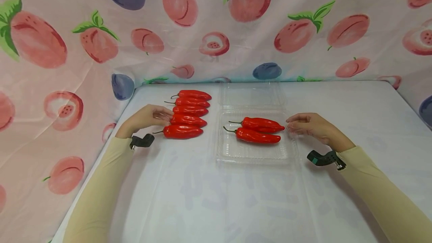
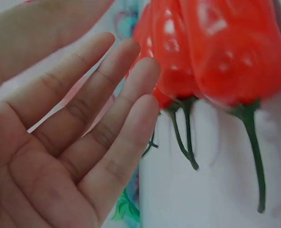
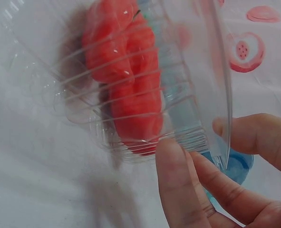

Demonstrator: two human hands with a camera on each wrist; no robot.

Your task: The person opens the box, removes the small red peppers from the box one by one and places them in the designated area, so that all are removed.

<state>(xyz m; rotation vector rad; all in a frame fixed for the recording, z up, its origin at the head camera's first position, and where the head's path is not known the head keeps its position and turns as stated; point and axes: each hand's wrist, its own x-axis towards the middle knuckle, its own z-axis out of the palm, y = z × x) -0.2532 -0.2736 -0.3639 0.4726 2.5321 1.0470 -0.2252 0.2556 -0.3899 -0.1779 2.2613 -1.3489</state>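
Several red peppers [image 1: 188,120] lie in a row on the white table, stems pointing left. My left hand [image 1: 162,117] rests open beside them, its straight fingers [image 2: 126,90] close to the stems [image 2: 183,137] without gripping any. A clear plastic container [image 1: 236,153] stands open in the middle with two red peppers [image 1: 260,130] inside. At its right edge my right hand [image 1: 294,125] holds the rim [image 3: 221,118], a fingertip [image 3: 171,156] against the ribbed wall and the thumb [image 3: 254,135] on the other side of the flange.
The container's clear lid [image 1: 251,95] lies flat behind it. A fruit-printed cloth [image 1: 216,29] rises as a wall at the back and both sides. The table's left edge [image 1: 111,145] runs close to my left forearm.
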